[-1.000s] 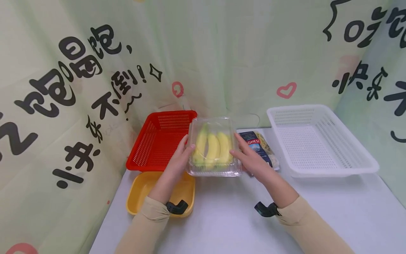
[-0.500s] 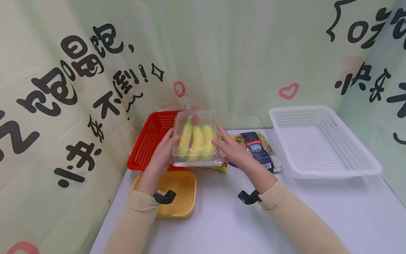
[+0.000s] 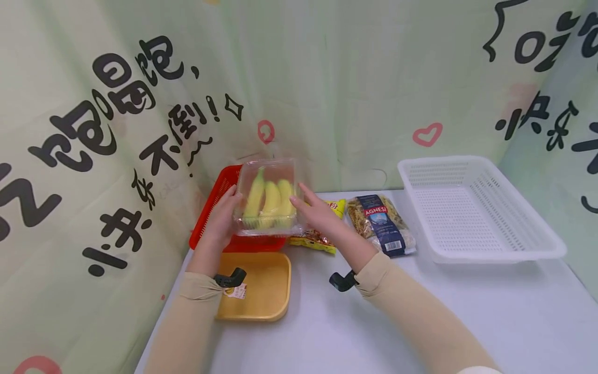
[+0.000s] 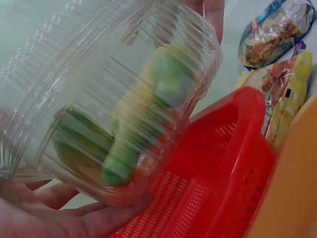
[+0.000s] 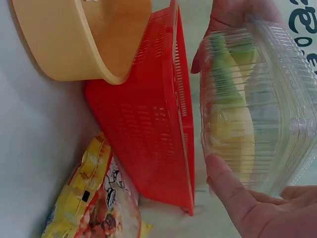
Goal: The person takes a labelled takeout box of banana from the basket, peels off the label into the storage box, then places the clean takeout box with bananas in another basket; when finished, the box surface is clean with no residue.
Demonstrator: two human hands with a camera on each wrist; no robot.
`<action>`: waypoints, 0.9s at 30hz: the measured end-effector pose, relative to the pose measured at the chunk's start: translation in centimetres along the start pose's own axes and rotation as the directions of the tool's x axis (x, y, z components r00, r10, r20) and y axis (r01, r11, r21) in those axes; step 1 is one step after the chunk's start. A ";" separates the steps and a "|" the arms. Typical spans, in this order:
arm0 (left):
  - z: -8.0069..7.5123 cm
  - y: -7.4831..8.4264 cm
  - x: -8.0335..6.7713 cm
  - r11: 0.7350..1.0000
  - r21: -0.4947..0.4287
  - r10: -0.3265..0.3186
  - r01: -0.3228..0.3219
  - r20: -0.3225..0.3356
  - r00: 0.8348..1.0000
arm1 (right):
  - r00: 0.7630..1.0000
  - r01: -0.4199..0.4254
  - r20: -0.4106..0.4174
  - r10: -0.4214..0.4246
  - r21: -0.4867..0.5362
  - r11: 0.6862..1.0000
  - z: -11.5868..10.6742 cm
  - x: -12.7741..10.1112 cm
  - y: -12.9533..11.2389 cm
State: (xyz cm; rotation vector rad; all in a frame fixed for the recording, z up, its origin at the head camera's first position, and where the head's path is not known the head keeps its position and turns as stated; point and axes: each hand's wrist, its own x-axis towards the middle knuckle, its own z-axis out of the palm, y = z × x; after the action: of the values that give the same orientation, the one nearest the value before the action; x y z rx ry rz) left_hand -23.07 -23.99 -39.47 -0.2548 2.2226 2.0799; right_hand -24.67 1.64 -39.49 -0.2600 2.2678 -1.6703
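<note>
**Both hands hold a clear box of bananas over the red basket**

Left hand and right hand grip a clear plastic clamshell box from its two sides, with the fingers curled against its ribbed walls. The hands are apart, the box is between them, and it is lifted off the table. The box is thin and transparent, with rounded corners and fine ridges along the rim (the wrist views show these ridges well). Inside lie three bananas, yellow with green ends, side by side.

The box hangs above the near edge of a red plastic basket, which is rectangular with slotted walls and a perforated floor. In front of this basket sits a yellow tray, smooth and matte with rounded corners; a small label lies in it near the left wrist.

On the white table, just right of the red basket, lies a crinkled yellow snack bag, glossy. Beside it is a transparent pasta bag with a dark blue label. Further to the right stands a white plastic basket, wide, rectangular and perforated. A pale green cloth with black characters and pink hearts hangs behind.
</note>
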 end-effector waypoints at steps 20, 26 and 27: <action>-5.3 -0.2 2.5 0.997 -0.010 -0.075 0.076 0.118 0.990 | 0.994 -0.062 0.090 0.059 0.034 0.997 3.9 2.8 -0.4; -5.5 -0.2 2.8 0.990 0.048 -0.130 0.130 -0.017 0.991 | 0.995 -0.080 0.065 0.079 0.014 0.997 4.8 3.3 -0.9; -5.6 -0.3 3.0 0.989 0.066 -0.131 0.133 -0.037 0.991 | 0.994 -0.087 0.062 0.087 0.006 0.996 4.9 3.3 -0.9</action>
State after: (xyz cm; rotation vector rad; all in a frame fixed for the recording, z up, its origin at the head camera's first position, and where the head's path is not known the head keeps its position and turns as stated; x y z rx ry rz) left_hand -25.67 -29.76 -39.89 -0.4218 2.2237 1.9426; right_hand -26.09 -4.04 -40.46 -0.2048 2.1940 -1.6063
